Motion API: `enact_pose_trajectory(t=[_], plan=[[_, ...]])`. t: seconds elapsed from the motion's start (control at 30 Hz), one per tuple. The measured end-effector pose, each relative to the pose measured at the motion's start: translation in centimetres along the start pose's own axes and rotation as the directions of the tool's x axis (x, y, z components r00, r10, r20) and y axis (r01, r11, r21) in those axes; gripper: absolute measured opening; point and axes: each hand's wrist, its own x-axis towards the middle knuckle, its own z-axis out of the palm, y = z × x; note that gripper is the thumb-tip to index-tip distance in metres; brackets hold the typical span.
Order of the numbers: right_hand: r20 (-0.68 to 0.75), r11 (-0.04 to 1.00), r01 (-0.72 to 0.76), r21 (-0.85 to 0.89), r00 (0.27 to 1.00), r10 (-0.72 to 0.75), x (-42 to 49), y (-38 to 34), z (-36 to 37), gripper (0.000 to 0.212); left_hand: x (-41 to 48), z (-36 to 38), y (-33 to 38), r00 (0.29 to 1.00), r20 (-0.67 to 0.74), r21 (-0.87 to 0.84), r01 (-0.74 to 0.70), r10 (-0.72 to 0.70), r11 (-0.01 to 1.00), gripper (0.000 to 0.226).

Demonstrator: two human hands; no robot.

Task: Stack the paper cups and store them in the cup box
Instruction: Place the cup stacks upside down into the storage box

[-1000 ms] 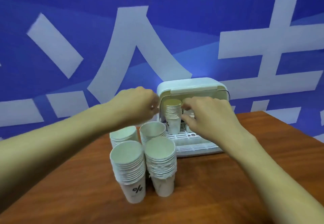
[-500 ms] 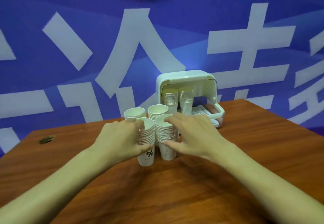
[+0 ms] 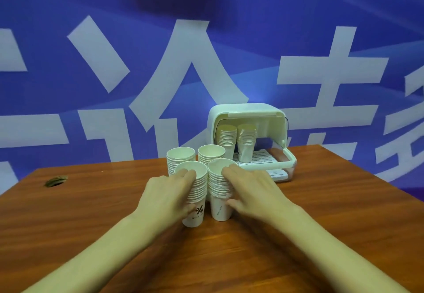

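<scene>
Gripping the two front cup stacks on the wooden table, our left hand wraps the near-left stack and our right hand the near-right stack. Behind, the open cup box holds two more stacks.

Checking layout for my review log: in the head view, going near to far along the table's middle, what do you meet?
Left hand and right hand → two front cup stacks → two rear cup stacks → cup box holding two stacks.
</scene>
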Motion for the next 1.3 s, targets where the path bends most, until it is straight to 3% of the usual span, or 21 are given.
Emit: enact_pose_trajectory(t=[0.3,0.47,0.7,1.0,1.13,1.3], plan=[[-0.001,0.997,0.012,0.073,1.0,-0.012,-0.6,1.5,-0.7,0.039,-0.3,-0.4,0.2,1.0,-0.008,-0.102,0.015,-0.015,0.995,0.035],[-0.057,0.994,-0.035,0.104,0.998,0.041,-1.3,3.4,-3.3,0.034,1.8,-3.2,2.0,0.994,-0.1,-0.077,-0.056,0.048,0.995,0.035],[-0.192,0.989,-0.146,-0.017,0.971,0.14,0.5,9.7,-7.8,0.045,7.8,-6.7,5.0,0.973,-0.23,-0.144,-0.059,0.025,0.988,0.036],[-0.147,0.96,-0.272,-0.064,0.954,0.261,4.7,16.1,-5.7,0.04,16.0,-3.7,6.7,0.986,-0.166,-0.251,-0.034,-0.009,0.967,0.042],[-0.185,0.947,-0.32,-0.036,0.933,0.308,5.7,18.4,-3.5,0.031,18.9,-3.1,6.1,0.984,-0.174,-0.183,0.004,-0.036,0.983,0.045],[-0.124,0.929,-0.369,0.007,0.922,0.367,6.6,20.0,-1.0,0.028,20.7,-1.9,6.2,0.992,-0.125,0.133,0.021,-0.004,0.991,0.052]])
